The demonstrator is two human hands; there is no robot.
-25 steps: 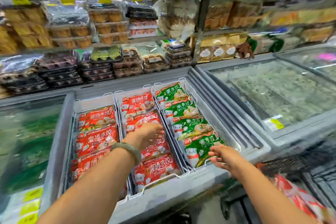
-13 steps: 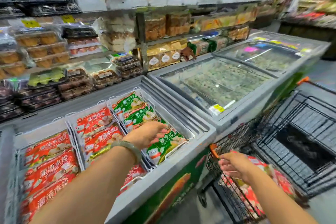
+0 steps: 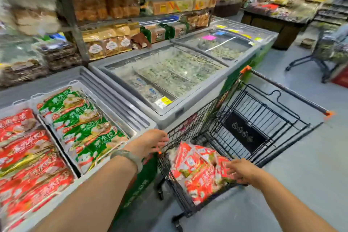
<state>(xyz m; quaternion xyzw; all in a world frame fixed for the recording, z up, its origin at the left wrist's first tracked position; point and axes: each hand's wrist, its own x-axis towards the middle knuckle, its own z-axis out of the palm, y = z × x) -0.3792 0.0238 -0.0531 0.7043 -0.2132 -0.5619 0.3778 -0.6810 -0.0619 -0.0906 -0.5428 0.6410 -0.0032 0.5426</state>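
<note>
At the lower left of the frame an open chest freezer (image 3: pixel 143 125) holds two white bins: the stacked red packets (image 3: pixel 28 156) fill the leftmost one, and the green packets (image 3: pixel 81 124) lie overlapped in the bin just beside it toward the centre. From the bottom edge the left forearm crosses the freezer's front rim, a grey-green wristband (image 3: pixel 128 156) around the wrist. The left hand (image 3: pixel 148 142) sits just below centre, palm down and empty, its fingers straight and close together, their tips (image 3: pixel 164 139) at the upper left corner of the shopping cart (image 3: pixel 263 118); whether they actually touch the wire cannot be told through the blur. The black wire cart stands against the freezer fronts, with orange caps on its handle and its child-seat flap folded down in the right centre. The loose red packets (image 3: pixel 195 171) lie heaped in the near end of its basket, low in the centre of the frame. The right hand (image 3: pixel 241 171) comes in from the lower right, loosely open with fingers spread, the fingertips resting on the right edge of that heap and closed round nothing. Behind the cart, in the middle of the frame, a closed freezer (image 3: pixel 169 73) shows pale frozen goods under its glass lid. Bread shelves (image 3: pixel 116 9) run along the top. At the far right edge a second cart (image 3: pixel 323 52) stands on the grey floor, well apart.
</note>
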